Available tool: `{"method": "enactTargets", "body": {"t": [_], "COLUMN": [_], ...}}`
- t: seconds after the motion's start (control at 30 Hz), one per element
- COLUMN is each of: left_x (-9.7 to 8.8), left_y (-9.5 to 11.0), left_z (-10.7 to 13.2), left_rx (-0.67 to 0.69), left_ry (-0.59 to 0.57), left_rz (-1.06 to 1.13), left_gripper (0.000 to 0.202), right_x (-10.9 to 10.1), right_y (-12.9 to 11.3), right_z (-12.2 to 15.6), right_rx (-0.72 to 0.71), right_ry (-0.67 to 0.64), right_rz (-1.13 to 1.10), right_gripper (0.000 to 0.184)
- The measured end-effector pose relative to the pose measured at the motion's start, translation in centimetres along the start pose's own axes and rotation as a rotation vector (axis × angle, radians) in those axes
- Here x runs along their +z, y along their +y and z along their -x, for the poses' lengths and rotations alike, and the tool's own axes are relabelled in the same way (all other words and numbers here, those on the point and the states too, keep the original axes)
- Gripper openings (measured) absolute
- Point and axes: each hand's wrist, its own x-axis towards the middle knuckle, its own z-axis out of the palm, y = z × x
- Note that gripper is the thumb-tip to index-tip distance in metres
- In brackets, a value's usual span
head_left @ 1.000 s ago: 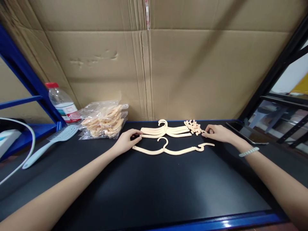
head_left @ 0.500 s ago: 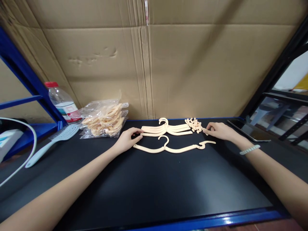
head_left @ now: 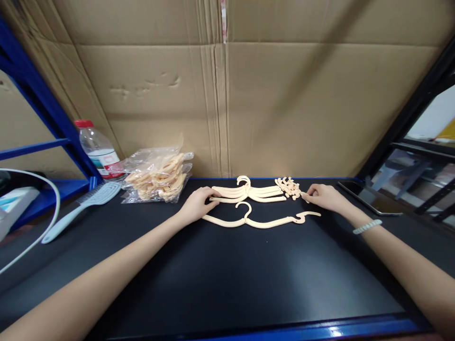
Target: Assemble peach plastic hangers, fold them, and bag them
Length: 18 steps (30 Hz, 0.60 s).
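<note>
I can read no words, numbers or brands here. To my left, the bottle (head_left: 95, 140) wears a label (head_left: 106, 162) in white, red and blue-green, its print too small and blurred for me. I cannot make out the reddish marks on the pale strip (head_left: 223, 21) along the cardboard (head_left: 320, 99) seam either.

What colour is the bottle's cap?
The cap is red, best seen in the head view.

The left hand (head_left: 196, 205) hides the nearest hanger's (head_left: 229, 224) left end.
</note>
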Motion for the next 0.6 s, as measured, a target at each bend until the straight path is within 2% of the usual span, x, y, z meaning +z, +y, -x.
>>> {"method": "enactTargets", "body": {"t": [0.3, 0.6], "left_x": [-0.1, -1.2], "left_y": [0.3, 1.5], "left_z": [-0.4, 0.2], "left_rx": [0.032, 0.126], "left_ry": [0.010, 0.193], "left_rz": [-0.008, -0.056], "left_gripper": [0.011, 0.011], "right_x": [0.1, -1.1], "right_y": [0.0, 0.2], "right_z": [-0.3, 0.1], "right_rx": [0.092, 0.136], "right_ry": [0.041, 0.007], "right_rz": [-0.105, -0.512], "right_gripper": [0.025, 0.025]}}
